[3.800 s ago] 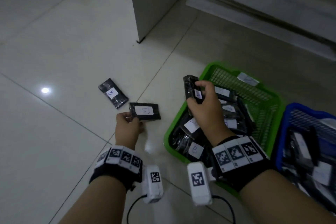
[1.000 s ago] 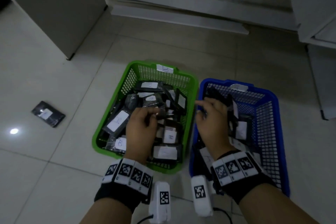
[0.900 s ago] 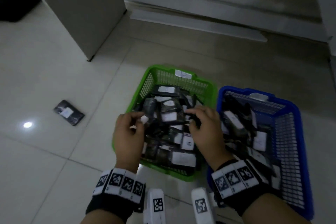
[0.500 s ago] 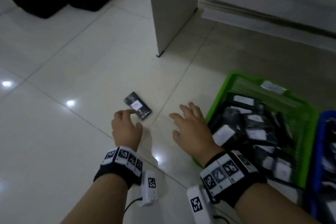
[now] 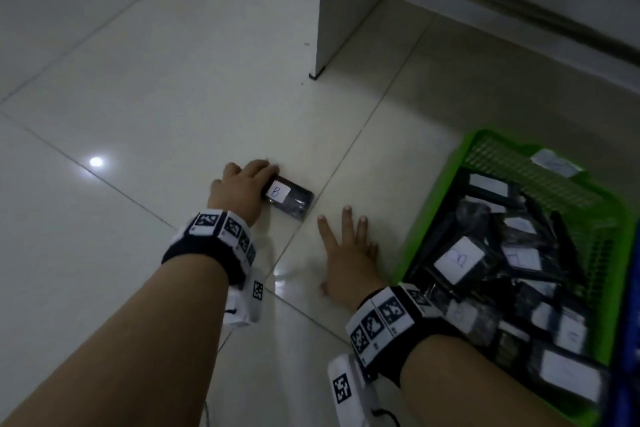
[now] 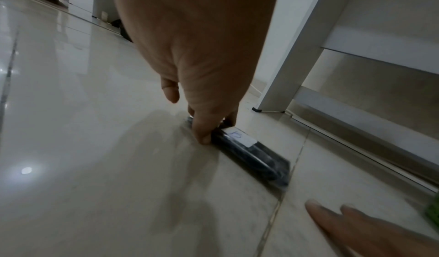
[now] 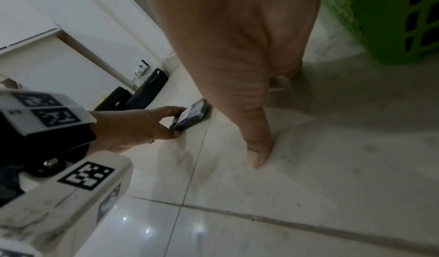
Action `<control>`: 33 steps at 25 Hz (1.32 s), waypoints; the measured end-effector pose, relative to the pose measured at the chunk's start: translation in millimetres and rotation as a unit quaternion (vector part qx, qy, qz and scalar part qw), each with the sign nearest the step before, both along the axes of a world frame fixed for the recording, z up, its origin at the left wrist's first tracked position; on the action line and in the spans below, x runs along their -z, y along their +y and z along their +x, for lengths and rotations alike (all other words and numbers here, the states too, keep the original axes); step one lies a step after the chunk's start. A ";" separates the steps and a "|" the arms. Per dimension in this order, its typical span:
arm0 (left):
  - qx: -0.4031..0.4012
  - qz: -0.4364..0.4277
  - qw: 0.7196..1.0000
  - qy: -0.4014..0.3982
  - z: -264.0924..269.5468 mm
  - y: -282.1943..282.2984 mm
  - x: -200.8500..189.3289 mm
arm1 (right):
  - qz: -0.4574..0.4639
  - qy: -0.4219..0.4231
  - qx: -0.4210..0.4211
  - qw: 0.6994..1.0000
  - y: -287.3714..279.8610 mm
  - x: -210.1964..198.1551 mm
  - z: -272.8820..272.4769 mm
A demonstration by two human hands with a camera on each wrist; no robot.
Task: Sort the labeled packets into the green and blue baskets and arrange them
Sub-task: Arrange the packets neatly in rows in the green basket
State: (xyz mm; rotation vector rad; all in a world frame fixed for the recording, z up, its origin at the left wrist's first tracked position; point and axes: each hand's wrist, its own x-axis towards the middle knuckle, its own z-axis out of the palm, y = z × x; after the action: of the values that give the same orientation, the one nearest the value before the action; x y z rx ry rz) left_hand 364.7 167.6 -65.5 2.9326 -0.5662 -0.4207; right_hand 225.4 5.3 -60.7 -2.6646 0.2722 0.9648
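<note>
A black packet (image 5: pixel 290 198) with a white label marked B lies on the tiled floor. My left hand (image 5: pixel 244 189) pinches its near end between thumb and fingers; the left wrist view shows the packet (image 6: pixel 249 153) under the fingertips, and the right wrist view shows the packet (image 7: pixel 191 116) tilted up in that pinch. My right hand (image 5: pixel 346 250) lies flat on the floor, fingers spread, between the packet and the green basket (image 5: pixel 433 204), holding nothing. The green basket holds several labeled black packets. A sliver of the blue basket (image 5: pixel 628 340) shows at the right edge.
A white cabinet leg (image 5: pixel 349 10) stands on the floor beyond the packet. A white baseboard ledge (image 5: pixel 519 7) runs along the back right. Dark bags (image 7: pixel 140 94) sit by the wall in the right wrist view.
My left hand has closed onto the end of the lone packet on the floor. My right hand has settled flat on the tiles beside the green basket.
</note>
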 end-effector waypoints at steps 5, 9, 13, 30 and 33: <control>-0.102 -0.084 0.990 0.043 -27.8 -4.4 -14.5 | 0.064 0.006 0.044 0.997 -2.0 -9.8 4.0; -0.214 -0.298 0.929 0.044 -63.0 -33.9 -38.5 | 0.161 -0.136 0.153 0.965 -19.5 -49.5 4.8; -0.180 -0.391 0.902 0.027 -106.4 -99.5 -65.0 | 0.155 -0.345 0.257 0.890 -75.7 -93.3 -31.0; -0.196 -0.174 0.965 0.003 -195.6 -259.1 -75.6 | 0.042 -0.249 0.279 0.927 -251.0 -87.8 -201.6; -0.231 -0.160 0.958 0.053 -192.4 -256.6 -76.7 | 0.050 -0.258 0.266 0.927 -251.1 -84.3 -202.3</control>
State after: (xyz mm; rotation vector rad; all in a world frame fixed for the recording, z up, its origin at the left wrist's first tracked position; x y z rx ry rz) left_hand 172.2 -89.0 11.2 2.5929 0.0699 -0.3808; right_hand 23.1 -245.8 23.7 -2.4262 0.7436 0.1014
